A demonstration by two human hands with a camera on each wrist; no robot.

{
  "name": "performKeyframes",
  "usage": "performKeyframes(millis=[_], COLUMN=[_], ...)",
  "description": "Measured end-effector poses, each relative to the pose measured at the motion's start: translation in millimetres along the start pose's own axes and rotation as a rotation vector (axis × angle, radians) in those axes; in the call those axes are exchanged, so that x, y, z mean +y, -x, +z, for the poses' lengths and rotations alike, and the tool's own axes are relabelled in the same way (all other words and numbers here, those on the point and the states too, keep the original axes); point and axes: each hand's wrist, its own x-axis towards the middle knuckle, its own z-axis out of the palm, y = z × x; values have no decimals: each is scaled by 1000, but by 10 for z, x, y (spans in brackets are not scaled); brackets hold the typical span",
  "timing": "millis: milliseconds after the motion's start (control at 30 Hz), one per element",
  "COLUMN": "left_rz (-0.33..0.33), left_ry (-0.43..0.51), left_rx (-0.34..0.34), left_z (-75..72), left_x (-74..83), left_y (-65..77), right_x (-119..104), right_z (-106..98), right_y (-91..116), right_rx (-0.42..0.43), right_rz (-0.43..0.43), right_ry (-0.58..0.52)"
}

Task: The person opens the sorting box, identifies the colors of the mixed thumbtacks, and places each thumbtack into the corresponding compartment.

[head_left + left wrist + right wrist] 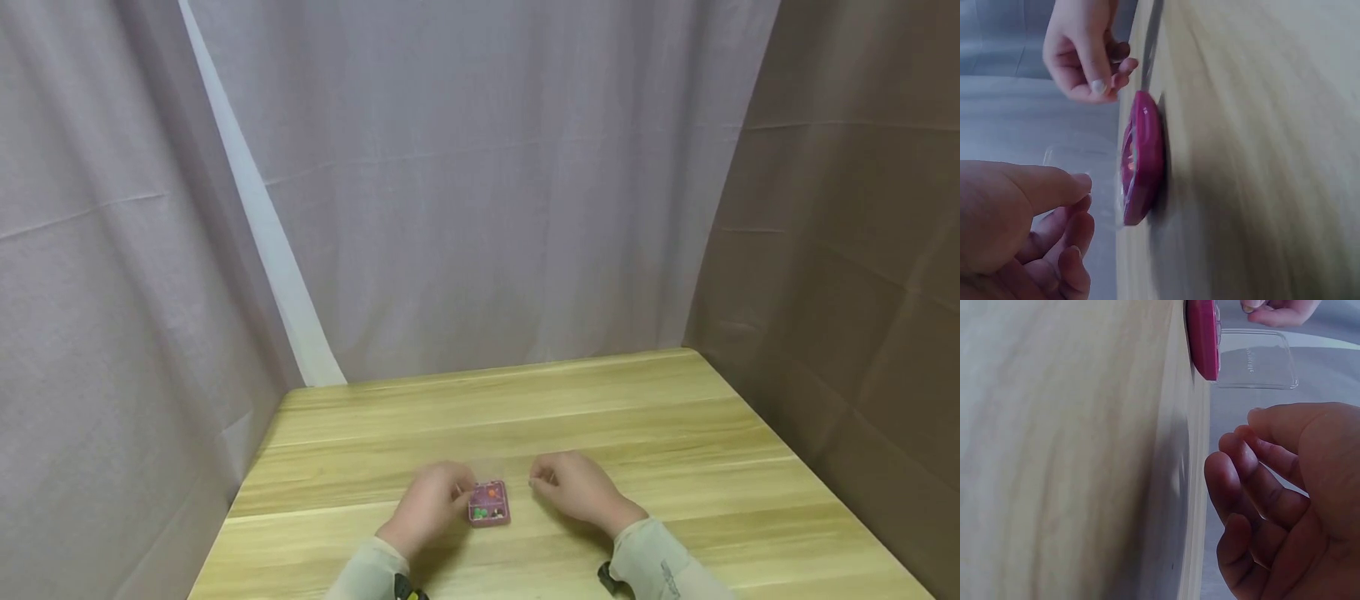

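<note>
A small magenta pill box (pixel 489 503) lies on the table between the two hands. Orange, green and dark-and-white pills show in its compartments. Its clear lid (pixel 1257 359) stands raised from the box. My left hand (pixel 435 502) is at the box's left side, thumb and fingertips close together; whether something tiny is between them is hard to see. In the left wrist view its thumb overlaps the lid. To the right of the box is my right hand (pixel 577 487), apart from it, fingers loosely curled; in the right wrist view nothing shows in it.
The light wood table (pixel 360 433) runs back to a grey curtain (pixel 480 250). A brown curtain (pixel 840 333) hangs along the right side, and another grey curtain (pixel 112 292) along the left.
</note>
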Motion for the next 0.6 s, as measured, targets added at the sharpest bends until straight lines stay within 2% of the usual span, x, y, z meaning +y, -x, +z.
performKeyframes(millis=[67,300,600], left_rz=[19,7,10], left_ry=[-18,-49,-93], left_rx=[5,-22,-2], left_z=[52,187,207], left_x=[-2,-2,12], left_y=[-9,-58,-62], right_x=[-5,31,114], right_z=[-5,-9,15], right_y=[2,22,38], right_rx=[-1,11,37], right_rz=[3,-12,-26], right_ry=[0,3,4])
